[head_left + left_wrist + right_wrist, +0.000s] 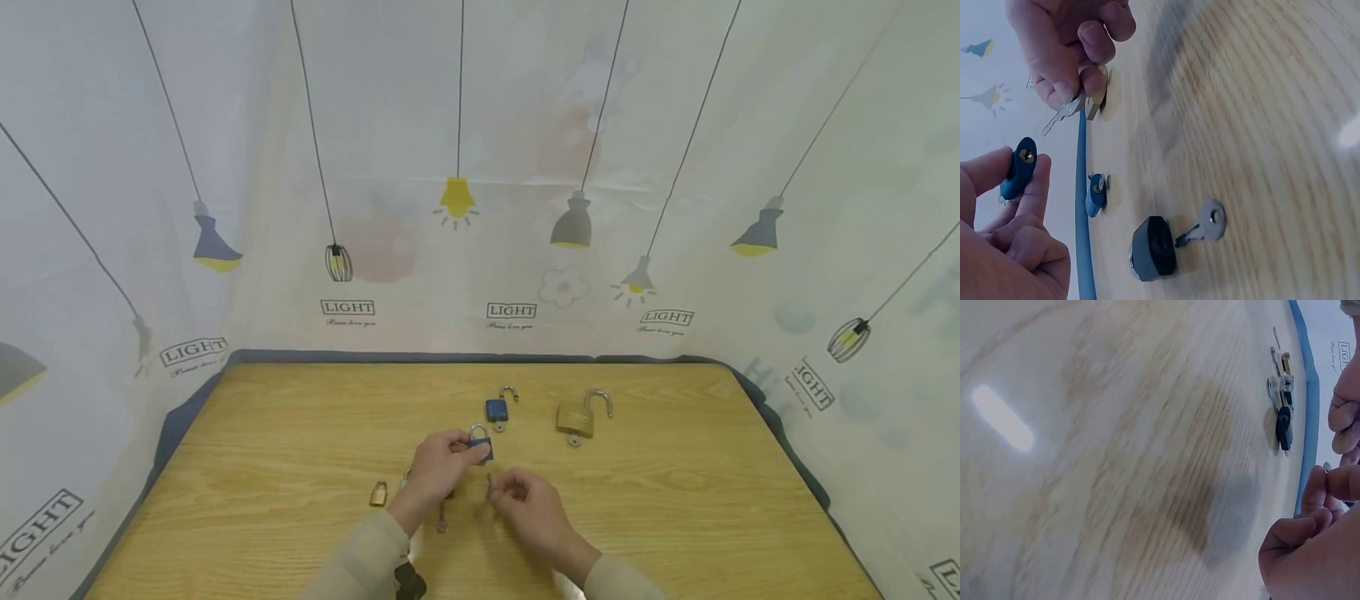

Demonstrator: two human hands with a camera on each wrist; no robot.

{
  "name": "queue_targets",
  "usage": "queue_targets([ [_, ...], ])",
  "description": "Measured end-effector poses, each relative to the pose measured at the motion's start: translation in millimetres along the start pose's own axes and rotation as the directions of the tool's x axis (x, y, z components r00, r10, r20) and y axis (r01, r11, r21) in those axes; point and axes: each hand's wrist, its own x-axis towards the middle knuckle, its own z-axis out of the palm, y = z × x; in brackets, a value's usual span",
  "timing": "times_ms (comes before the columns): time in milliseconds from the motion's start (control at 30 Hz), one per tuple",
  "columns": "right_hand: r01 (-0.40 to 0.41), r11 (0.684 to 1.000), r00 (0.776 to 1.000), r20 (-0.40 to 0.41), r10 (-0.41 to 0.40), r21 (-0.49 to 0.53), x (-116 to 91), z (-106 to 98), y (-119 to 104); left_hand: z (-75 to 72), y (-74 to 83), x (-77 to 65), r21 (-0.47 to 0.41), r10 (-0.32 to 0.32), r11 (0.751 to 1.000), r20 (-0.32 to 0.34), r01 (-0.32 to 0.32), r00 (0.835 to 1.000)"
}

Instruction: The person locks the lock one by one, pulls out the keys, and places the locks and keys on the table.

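Observation:
My left hand (437, 468) grips a small blue padlock (482, 450) between thumb and fingers, its shackle pointing up. In the left wrist view the keyhole in the padlock's underside (1026, 155) faces the right hand. A silver key (1063, 114) is pinched between the thumb and fingers of my right hand (534, 510). Its blade sticks out toward the blue padlock, with a gap between them. Below the left hand on the table is a black padlock (1154, 249), a key (1210, 222) lying right by its keyhole end.
Farther back on the wooden table (675, 467) lie another blue padlock (497, 410) and a large brass padlock (575, 419), both with raised shackles and keys at their bases. A small brass padlock (378, 494) lies left of the left hand. A printed cloth (420, 283) hangs behind the table.

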Motion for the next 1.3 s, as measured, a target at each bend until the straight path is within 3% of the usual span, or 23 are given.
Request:
queue_targets([
  [333,-0.014,1.0,0.998,-0.062,0.013,-0.023,-1,-4,1,-4.6,-1.2,0.6,0.061,-0.003,0.998,-0.017,0.004,1.0],
  [567,-0.025,0.998,0.996,-0.091,0.019,-0.062,-2,-8,3,-6.8,-0.7,-1.8,0.131,0.046,0.99,-0.016,-0.043,0.999],
  [800,-0.037,0.997,0.995,-0.091,0.031,-0.063,-1,-12,6,-7.9,-3.2,-2.7,0.241,0.07,0.968,-0.016,-0.064,0.997],
  [1033,-0.04,0.996,0.989,-0.142,0.028,-0.084,0,-12,9,-2.7,-1.0,-6.5,0.359,0.012,0.933,-0.017,-0.005,1.0],
  [1300,-0.047,0.995,0.991,-0.13,0.035,-0.086,1,-13,12,5.1,-4.6,-7.7,0.426,-0.009,0.905,-0.02,0.016,1.0],
])
